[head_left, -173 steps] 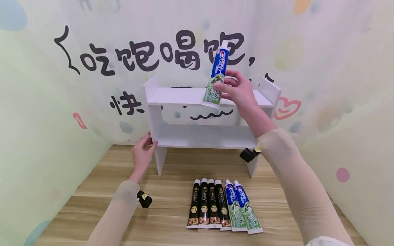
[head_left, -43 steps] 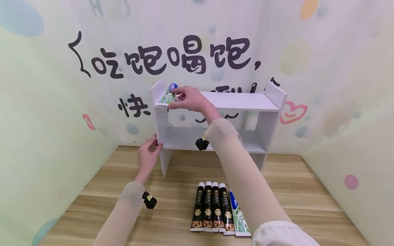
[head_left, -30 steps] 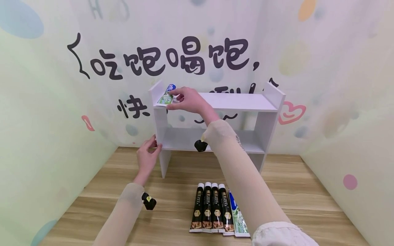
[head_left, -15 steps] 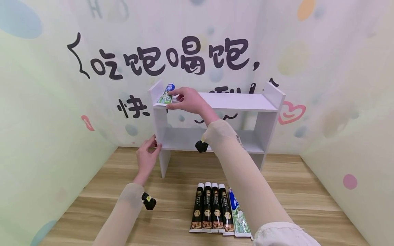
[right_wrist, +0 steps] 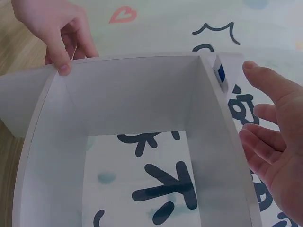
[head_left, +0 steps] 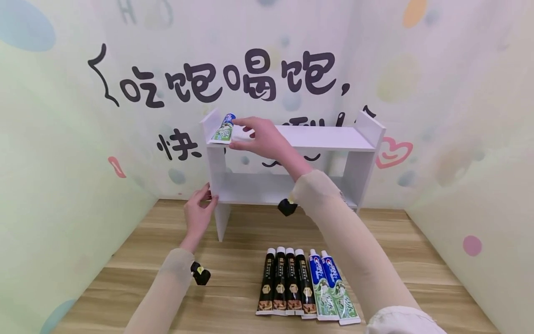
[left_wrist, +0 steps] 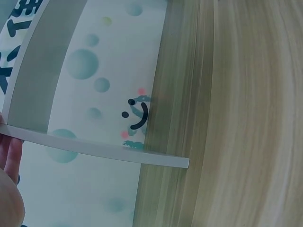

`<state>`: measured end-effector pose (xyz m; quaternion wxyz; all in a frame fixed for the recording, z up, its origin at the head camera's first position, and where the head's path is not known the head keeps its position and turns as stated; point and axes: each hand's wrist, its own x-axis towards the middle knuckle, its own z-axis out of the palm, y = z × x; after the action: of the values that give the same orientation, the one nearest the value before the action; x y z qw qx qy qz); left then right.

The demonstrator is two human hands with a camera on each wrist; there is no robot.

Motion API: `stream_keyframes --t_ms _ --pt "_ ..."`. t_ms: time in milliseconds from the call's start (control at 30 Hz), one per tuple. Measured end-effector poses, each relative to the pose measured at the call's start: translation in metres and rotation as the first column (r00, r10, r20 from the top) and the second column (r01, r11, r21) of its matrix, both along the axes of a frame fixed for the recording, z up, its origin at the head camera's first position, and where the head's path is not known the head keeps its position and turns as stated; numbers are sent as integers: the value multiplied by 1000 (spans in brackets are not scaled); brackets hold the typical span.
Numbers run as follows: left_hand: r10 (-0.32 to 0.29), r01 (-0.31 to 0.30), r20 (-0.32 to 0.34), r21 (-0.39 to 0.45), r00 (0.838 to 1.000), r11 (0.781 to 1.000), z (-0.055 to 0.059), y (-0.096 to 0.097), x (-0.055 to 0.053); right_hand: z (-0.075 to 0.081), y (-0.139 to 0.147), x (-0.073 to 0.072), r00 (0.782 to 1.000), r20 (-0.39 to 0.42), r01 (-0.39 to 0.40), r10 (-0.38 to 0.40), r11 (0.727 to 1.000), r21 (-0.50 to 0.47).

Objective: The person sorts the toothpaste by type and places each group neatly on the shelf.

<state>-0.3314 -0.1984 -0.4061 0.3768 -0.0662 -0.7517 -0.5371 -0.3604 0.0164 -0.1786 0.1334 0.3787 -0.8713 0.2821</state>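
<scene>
A blue-and-green toothpaste tube lies at the left end of the top board of a white two-tier shelf, against the side panel. Just right of it is my right hand, its thumb and fingers spread apart and off the tube. In the right wrist view, that hand shows nothing in its grasp. My left hand pinches the shelf's left side panel at the height of the lower board. The right wrist view shows its thumb on the panel's front edge, where this hand holds on.
On the wooden table, in front of the shelf, several black toothpaste tubes lie side by side. Two blue-and-green tubes continue the row at its right end. A printed wall stands close behind the shelf.
My right hand has carried the toothpaste tube from in front of the shelf to the top board's left end, let go and drawn slightly right. The left hand keeps its hold on the panel.
</scene>
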Motion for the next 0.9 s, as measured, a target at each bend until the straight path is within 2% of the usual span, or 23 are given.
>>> stream_keyframes --t_ms 133,300,467,600,767,900 --pt "4 -4 -8 -5 1000 1000 0 0 0 -4 15 13 998 -66 -27 23 998 -59" --pt "4 -4 11 -4 1000 1000 0 0 0 -13 35 32 985 -171 -56 34 990 -127" --pt "35 -35 9 -18 999 999 1 1 2 -28 55 51 973 -227 -69 32 985 -160" --pt "62 -62 -3 -37 998 997 1 2 2 -48 73 62 965 -262 -59 23 990 -130" --pt "64 -64 -3 -16 998 998 1 3 1 -82 96 71 955 -297 -59 20 990 -125" --pt "62 -62 -11 8 998 998 0 5 0 -110 114 78 961 -276 -7 -30 991 -134"
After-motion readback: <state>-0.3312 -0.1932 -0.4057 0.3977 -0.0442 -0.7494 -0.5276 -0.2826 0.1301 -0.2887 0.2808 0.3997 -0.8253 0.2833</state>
